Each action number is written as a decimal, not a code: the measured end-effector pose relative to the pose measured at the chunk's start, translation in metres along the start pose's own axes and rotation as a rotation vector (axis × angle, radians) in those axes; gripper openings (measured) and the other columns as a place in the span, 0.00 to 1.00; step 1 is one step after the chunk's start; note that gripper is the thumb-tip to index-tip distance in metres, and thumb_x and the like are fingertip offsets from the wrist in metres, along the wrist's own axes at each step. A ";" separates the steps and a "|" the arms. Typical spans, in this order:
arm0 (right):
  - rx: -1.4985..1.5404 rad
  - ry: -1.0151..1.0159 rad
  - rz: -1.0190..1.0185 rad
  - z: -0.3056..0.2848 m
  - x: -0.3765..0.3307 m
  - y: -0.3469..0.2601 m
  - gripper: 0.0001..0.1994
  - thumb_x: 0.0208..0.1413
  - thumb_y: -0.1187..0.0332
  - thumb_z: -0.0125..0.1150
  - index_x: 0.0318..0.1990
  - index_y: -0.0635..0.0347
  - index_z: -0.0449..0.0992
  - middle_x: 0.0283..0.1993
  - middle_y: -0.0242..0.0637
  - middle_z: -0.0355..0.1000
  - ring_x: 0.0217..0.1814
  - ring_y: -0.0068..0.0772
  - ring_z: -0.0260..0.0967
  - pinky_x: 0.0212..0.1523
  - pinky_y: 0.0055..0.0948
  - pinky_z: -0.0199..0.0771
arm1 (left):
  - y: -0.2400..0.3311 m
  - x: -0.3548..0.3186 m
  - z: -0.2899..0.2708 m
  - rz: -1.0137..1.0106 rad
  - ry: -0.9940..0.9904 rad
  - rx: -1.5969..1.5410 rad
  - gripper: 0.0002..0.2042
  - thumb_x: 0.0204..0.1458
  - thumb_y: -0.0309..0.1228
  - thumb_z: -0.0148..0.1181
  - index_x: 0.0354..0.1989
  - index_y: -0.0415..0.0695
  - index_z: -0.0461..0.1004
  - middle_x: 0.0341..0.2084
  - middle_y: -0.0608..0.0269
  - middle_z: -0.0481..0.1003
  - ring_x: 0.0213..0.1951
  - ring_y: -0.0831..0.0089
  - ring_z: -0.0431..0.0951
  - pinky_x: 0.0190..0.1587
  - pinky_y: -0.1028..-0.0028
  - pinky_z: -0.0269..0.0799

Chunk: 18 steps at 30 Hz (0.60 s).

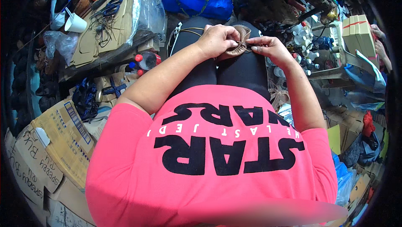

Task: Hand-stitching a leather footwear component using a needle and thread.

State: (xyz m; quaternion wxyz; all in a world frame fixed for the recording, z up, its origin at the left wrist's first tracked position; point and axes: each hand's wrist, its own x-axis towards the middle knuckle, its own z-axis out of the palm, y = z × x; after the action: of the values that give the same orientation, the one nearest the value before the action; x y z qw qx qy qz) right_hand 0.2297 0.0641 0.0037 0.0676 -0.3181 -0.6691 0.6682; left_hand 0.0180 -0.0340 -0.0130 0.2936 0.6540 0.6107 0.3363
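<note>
Pink shirt (217, 164): nearest the lens, filling the lower frame.
Brown leather piece (239, 43): on the black-clad lap, between both hands.
Left hand (217, 39): grip closed over the leather's left side.
Right hand (268, 46): fingertips pinched shut at its right edge, seemingly on a thin lace.
Doing it well: probably brace with the left, pull evenly with the right.
</note>
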 end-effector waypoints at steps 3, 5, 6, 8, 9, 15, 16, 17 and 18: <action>0.001 0.035 0.058 0.003 0.004 -0.004 0.11 0.51 0.75 0.61 0.44 0.61 0.78 0.34 0.27 0.74 0.35 0.14 0.68 0.39 0.17 0.69 | 0.004 0.001 0.004 -0.156 -0.033 -0.166 0.07 0.43 0.24 0.63 0.32 0.41 0.75 0.24 0.62 0.77 0.31 0.78 0.77 0.36 0.77 0.71; -0.072 0.052 0.062 0.007 0.007 -0.009 0.09 0.51 0.74 0.63 0.40 0.64 0.77 0.35 0.28 0.74 0.37 0.14 0.68 0.42 0.16 0.68 | 0.001 0.001 0.006 -0.135 -0.019 -0.168 0.06 0.43 0.24 0.63 0.31 0.42 0.75 0.25 0.61 0.77 0.30 0.76 0.77 0.36 0.76 0.72; -0.071 0.051 0.062 0.011 0.008 -0.013 0.09 0.51 0.74 0.63 0.40 0.64 0.77 0.35 0.28 0.74 0.37 0.14 0.68 0.42 0.16 0.68 | 0.000 0.000 0.007 -0.112 -0.003 -0.170 0.06 0.42 0.24 0.63 0.30 0.42 0.76 0.25 0.61 0.77 0.30 0.73 0.78 0.36 0.75 0.72; -0.188 0.089 0.054 0.015 0.009 -0.020 0.06 0.50 0.75 0.63 0.36 0.64 0.75 0.34 0.28 0.73 0.36 0.14 0.67 0.40 0.16 0.68 | 0.008 0.000 0.003 -0.057 -0.012 -0.071 0.05 0.42 0.25 0.63 0.29 0.45 0.76 0.25 0.61 0.77 0.30 0.71 0.77 0.37 0.72 0.71; -0.123 0.094 -0.059 0.015 0.013 -0.008 0.05 0.47 0.73 0.66 0.31 0.64 0.78 0.30 0.29 0.74 0.33 0.16 0.68 0.37 0.19 0.69 | 0.012 0.000 -0.001 -0.004 -0.015 0.028 0.04 0.41 0.27 0.64 0.28 0.47 0.77 0.25 0.61 0.77 0.31 0.69 0.77 0.38 0.69 0.70; -0.249 0.116 -0.094 -0.006 0.008 -0.007 0.07 0.48 0.72 0.66 0.32 0.62 0.74 0.29 0.25 0.70 0.31 0.15 0.65 0.36 0.17 0.66 | 0.005 -0.011 -0.025 0.115 0.019 0.288 0.03 0.42 0.35 0.63 0.25 0.53 0.77 0.24 0.67 0.75 0.37 0.68 0.71 0.43 0.65 0.57; -0.173 0.138 0.041 -0.014 0.005 -0.004 0.07 0.47 0.71 0.66 0.32 0.62 0.74 0.30 0.25 0.69 0.32 0.15 0.64 0.36 0.17 0.65 | 0.004 -0.015 -0.027 0.060 0.006 0.296 0.03 0.41 0.35 0.63 0.25 0.53 0.78 0.24 0.69 0.75 0.37 0.66 0.70 0.44 0.64 0.56; -0.047 0.103 0.104 -0.016 0.003 0.002 0.09 0.47 0.69 0.67 0.34 0.60 0.74 0.34 0.25 0.69 0.36 0.15 0.64 0.38 0.16 0.64 | 0.007 -0.018 -0.026 0.048 -0.009 0.307 0.03 0.43 0.34 0.61 0.26 0.52 0.77 0.24 0.66 0.75 0.38 0.65 0.71 0.44 0.62 0.58; -0.047 0.102 0.105 -0.017 0.003 0.006 0.09 0.47 0.69 0.67 0.34 0.60 0.74 0.34 0.25 0.69 0.36 0.15 0.64 0.38 0.16 0.64 | 0.007 -0.016 -0.026 0.048 -0.009 0.307 0.03 0.43 0.34 0.61 0.26 0.52 0.77 0.24 0.66 0.75 0.38 0.65 0.71 0.44 0.62 0.58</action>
State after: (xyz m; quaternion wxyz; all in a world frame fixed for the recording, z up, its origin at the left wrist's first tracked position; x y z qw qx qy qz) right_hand 0.2380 0.0802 -0.0012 0.0592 -0.3880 -0.6627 0.6379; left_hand 0.0011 -0.0515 0.0069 0.1849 0.7070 0.6379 0.2429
